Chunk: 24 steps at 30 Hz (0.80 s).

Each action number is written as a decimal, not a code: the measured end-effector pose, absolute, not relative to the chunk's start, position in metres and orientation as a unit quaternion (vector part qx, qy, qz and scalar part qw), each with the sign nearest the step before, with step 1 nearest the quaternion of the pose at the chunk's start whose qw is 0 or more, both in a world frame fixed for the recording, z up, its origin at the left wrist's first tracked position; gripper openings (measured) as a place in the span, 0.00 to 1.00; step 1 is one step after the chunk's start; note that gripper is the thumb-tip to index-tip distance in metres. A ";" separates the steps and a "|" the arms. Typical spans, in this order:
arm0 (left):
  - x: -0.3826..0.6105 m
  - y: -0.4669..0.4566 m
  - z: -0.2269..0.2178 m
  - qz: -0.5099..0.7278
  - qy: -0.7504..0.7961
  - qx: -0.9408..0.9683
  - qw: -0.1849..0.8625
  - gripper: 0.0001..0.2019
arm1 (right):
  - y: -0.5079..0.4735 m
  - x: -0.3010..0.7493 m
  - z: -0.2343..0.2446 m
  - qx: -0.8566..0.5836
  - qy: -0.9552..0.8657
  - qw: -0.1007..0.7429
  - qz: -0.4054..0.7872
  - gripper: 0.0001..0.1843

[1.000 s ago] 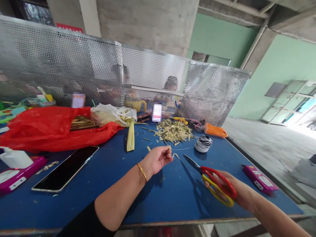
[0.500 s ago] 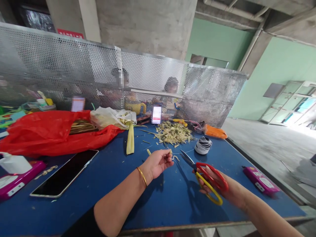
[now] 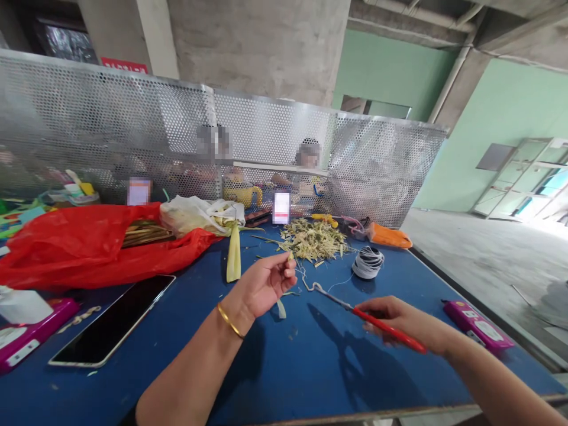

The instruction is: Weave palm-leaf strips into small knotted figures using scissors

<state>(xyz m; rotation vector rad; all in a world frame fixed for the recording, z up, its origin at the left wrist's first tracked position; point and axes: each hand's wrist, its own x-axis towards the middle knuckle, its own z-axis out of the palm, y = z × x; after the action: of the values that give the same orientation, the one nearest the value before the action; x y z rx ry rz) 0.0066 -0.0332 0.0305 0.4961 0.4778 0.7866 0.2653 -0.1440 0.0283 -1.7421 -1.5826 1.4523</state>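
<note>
My left hand [image 3: 261,285] is raised over the blue table [image 3: 310,361], its fingers pinched on a small pale leaf piece [image 3: 290,257] with a thin string trailing from it. My right hand [image 3: 394,322] grips red-and-yellow scissors [image 3: 377,322], seen edge-on, their blades pointing left toward the string near a small woven bit [image 3: 316,288]. A cut strip [image 3: 281,308] lies on the table below my left hand.
A pile of leaf trimmings [image 3: 313,239], a spool of thread [image 3: 367,262], an orange object [image 3: 389,236], a red plastic bag [image 3: 84,245], a white bag [image 3: 195,215], a phone [image 3: 113,319] and pink cases [image 3: 479,325] lie about. A perforated metal screen [image 3: 266,142] stands behind, with people beyond.
My left hand has lifted and moved slightly left with the leaf piece. My right hand has turned the scissors edge-on and brought the blades toward the string.
</note>
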 end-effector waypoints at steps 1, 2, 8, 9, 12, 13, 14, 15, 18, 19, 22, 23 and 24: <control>0.001 -0.032 0.035 0.397 0.225 0.231 0.859 0.11 | -0.141 0.268 0.037 -0.602 -0.585 0.129 0.528 0.24; -0.004 -0.031 0.039 0.411 0.226 0.227 0.854 0.12 | -0.135 0.270 0.045 -0.588 -0.607 0.087 0.528 0.24; -0.013 -0.025 0.043 0.434 0.235 0.213 0.843 0.12 | -0.055 0.266 0.053 -0.613 -0.626 0.035 0.481 0.19; -0.013 -0.024 0.042 0.433 0.236 0.211 0.844 0.12 | -0.042 0.264 0.052 -0.647 -0.621 0.093 0.433 0.18; -0.013 -0.022 0.041 0.436 0.240 0.201 0.844 0.12 | -0.023 0.262 0.054 -0.662 -0.623 0.158 0.385 0.20; -0.013 -0.022 0.041 0.436 0.239 0.197 0.845 0.12 | -0.024 0.263 0.058 -0.655 -0.627 0.154 0.393 0.21; -0.013 -0.021 0.041 0.435 0.238 0.196 0.846 0.12 | -0.027 0.266 0.063 -0.644 -0.631 0.137 0.410 0.21; -0.013 -0.022 0.041 0.432 0.236 0.196 0.848 0.12 | -0.032 0.269 0.068 -0.621 -0.639 0.096 0.445 0.20; -0.011 -0.024 0.041 0.415 0.231 0.198 0.857 0.12 | -0.042 0.278 0.078 -0.585 -0.642 -0.019 0.495 0.19; -0.010 -0.025 0.041 0.408 0.229 0.198 0.861 0.11 | -0.041 0.280 0.077 -0.595 -0.641 -0.028 0.485 0.18; -0.008 -0.027 0.039 0.395 0.223 0.202 0.868 0.11 | -0.025 0.282 0.068 -0.651 -0.640 0.031 0.407 0.15; -0.008 -0.028 0.038 0.395 0.222 0.203 0.868 0.11 | -0.018 0.282 0.064 -0.663 -0.640 0.057 0.384 0.15; -0.008 -0.027 0.038 0.397 0.223 0.203 0.867 0.11 | -0.013 0.282 0.061 -0.671 -0.641 0.080 0.364 0.16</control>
<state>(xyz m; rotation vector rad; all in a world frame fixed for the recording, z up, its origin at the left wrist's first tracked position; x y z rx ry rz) -0.0080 -0.0274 0.0379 0.4249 0.4670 0.8316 0.2818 -0.0126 0.0613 -2.0063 -1.9175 1.0894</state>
